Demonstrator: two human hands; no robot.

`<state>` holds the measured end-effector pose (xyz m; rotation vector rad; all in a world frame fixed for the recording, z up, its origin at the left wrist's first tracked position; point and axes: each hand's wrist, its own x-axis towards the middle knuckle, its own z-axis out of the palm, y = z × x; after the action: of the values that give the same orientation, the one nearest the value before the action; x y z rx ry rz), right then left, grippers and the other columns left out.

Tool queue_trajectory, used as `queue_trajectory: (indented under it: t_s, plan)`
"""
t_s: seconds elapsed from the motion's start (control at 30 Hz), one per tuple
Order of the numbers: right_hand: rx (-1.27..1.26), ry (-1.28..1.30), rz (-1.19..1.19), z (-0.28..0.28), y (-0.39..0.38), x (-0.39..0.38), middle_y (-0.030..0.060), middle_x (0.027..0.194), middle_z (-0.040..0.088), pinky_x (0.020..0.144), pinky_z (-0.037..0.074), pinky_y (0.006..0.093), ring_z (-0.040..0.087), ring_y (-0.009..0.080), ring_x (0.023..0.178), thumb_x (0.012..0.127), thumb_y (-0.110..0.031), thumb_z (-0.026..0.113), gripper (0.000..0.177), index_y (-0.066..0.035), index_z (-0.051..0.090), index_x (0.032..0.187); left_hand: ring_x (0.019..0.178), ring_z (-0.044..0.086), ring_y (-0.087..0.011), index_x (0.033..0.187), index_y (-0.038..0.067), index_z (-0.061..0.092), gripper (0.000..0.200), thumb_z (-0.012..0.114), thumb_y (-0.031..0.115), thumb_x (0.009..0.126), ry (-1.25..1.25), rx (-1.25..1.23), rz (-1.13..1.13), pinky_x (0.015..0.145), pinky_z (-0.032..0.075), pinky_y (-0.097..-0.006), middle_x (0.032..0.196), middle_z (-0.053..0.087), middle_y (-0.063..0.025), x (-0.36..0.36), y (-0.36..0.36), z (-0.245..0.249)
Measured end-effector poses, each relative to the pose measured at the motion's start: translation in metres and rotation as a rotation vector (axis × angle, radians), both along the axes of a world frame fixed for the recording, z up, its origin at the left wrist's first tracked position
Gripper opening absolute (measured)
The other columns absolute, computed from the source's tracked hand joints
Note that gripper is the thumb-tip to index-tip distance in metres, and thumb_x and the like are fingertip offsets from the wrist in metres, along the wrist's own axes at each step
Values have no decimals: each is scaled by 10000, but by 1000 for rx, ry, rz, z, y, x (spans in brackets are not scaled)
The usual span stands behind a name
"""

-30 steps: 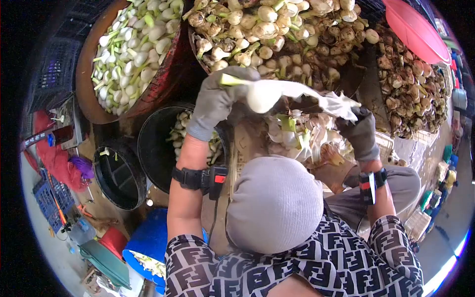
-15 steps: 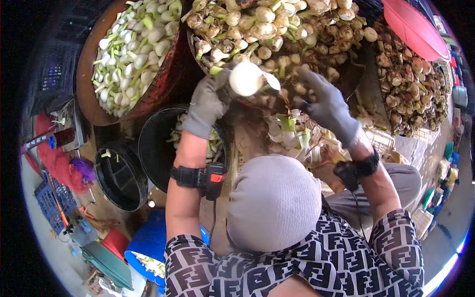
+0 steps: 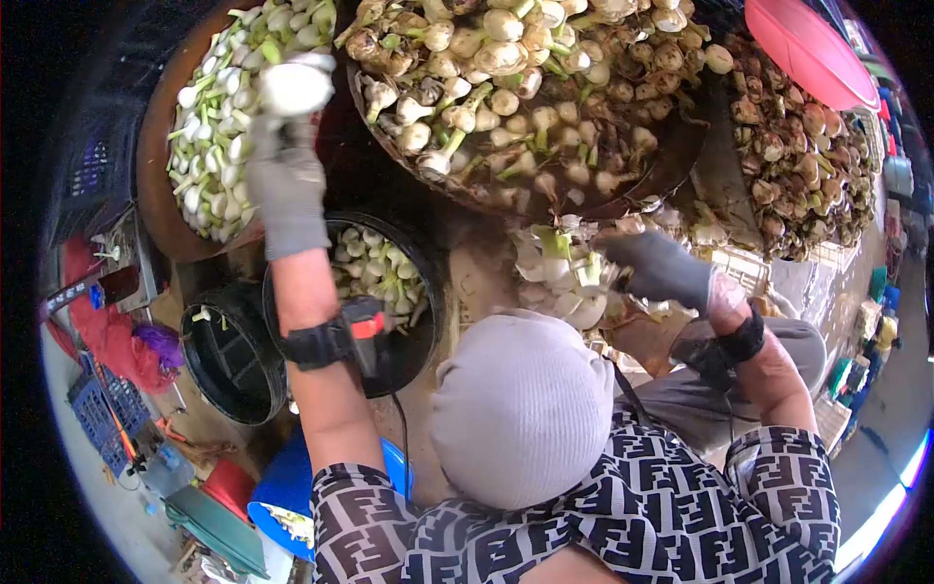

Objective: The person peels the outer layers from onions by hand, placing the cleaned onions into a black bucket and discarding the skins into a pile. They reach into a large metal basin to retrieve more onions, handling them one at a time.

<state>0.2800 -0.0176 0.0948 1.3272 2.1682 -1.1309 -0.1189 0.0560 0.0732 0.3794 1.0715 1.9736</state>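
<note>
My left hand (image 3: 286, 180), in a grey glove, reaches over the edge of a large tub of peeled garlic (image 3: 219, 127). A clean white garlic bulb (image 3: 298, 88), blurred by motion, is held at its fingertips. My right hand (image 3: 660, 270), in a darker grey glove, is low over a heap of garlic peelings (image 3: 564, 268). Its fingers are curled together, and whatever they hold, if anything, is hidden. Beyond the peelings stands a wide round tub (image 3: 389, 136) of dirty water with unpeeled garlic bulbs (image 3: 506, 58) in it and piled at its far side.
Between my arms and the left tub stands a black bucket (image 3: 434, 292) with garlic inside; another black bucket (image 3: 199, 389) is beside it. More unpeeled garlic (image 3: 803, 165) is heaped at right, under a pink basin (image 3: 812, 49). A blue bucket (image 3: 282, 467) sits near my left elbow.
My left hand has carried the white garlic bulb leftward and away from me, from the middle tub to the tub of peeled garlic. My right hand has dropped towards the peelings, its fingers curling.
</note>
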Motion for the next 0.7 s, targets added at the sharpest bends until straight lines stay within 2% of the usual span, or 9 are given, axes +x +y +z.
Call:
queue_trajectory:
  t_s: [0.07, 0.17, 0.2, 0.3, 0.47, 0.53, 0.57, 0.63, 0.7]
  plan:
    - [89, 9, -112, -9, 28, 8, 146, 918, 633, 752, 490, 393, 612, 312, 865, 728, -190, 587, 374, -156, 574, 1101, 884, 580, -200, 1060, -46, 521, 255, 498, 143, 891, -267, -43, 158, 689, 522, -286, 1008, 578, -154, -30, 7, 0]
    - [158, -30, -302, -33, 83, 7, 146, 959, 631, 782, 480, 383, 603, 322, 899, 761, -214, 549, 354, -132, 574, 1104, 858, 591, -211, 1002, -51, 524, 210, 539, 105, 862, -226, -17, -153, 768, 536, -323, 928, 589, -120, -40, -3, -32]
    - [209, -33, -318, -60, 100, 12, 154, 970, 629, 789, 476, 375, 598, 326, 916, 775, -243, 542, 352, -122, 573, 1104, 813, 586, -200, 1009, -42, 519, 221, 538, 126, 867, -207, -112, -129, 687, 541, -295, 897, 585, -101, -11, -8, -22]
    - [114, -436, 82, -125, 146, 14, 165, 1035, 608, 810, 466, 363, 580, 325, 967, 801, -299, 524, 356, -94, 582, 1086, 755, 560, -177, 1045, -11, 520, 237, 525, 160, 881, -325, -177, -354, 606, 508, -256, 890, 571, -91, 23, -26, -33]
    - [143, -272, 97, -220, 146, 22, 153, 1071, 597, 802, 471, 371, 576, 312, 983, 798, -270, 531, 313, -84, 616, 1034, 747, 570, -181, 1104, -30, 504, 285, 504, 159, 891, -366, -270, -360, 618, 506, -263, 918, 565, -101, 55, -40, -39]
    - [144, -200, 100, -233, 142, 20, 148, 1086, 592, 799, 474, 374, 574, 307, 989, 796, -259, 534, 297, -80, 630, 1013, 750, 574, -174, 1112, -25, 500, 320, 541, 175, 866, -232, -295, -425, 633, 499, -260, 910, 574, -85, 60, -43, -35]
    - [279, -449, 340, -233, 146, 27, 127, 967, 631, 714, 493, 347, 621, 256, 857, 735, -127, 563, 178, -77, 662, 874, 752, 576, -170, 1116, -23, 498, 340, 559, 183, 853, -163, -304, -461, 641, 495, -259, 906, 578, -77, 64, -42, -32]
    - [311, -192, 290, -201, 145, 31, 132, 900, 643, 673, 499, 351, 625, 282, 776, 727, -110, 562, 171, -48, 656, 857, 770, 587, -166, 1121, -13, 504, 364, 602, 175, 825, 91, -371, -560, 663, 492, -254, 926, 578, -72, 82, -37, -16]
    - [506, -84, 528, -184, 142, 28, 134, 797, 640, 620, 497, 332, 609, 289, 667, 751, -92, 551, 210, 9, 627, 918, 845, 589, -178, 1150, 9, 490, 429, 653, 141, 776, 432, -364, -679, 707, 492, -257, 1012, 558, -84, 105, -38, -8]
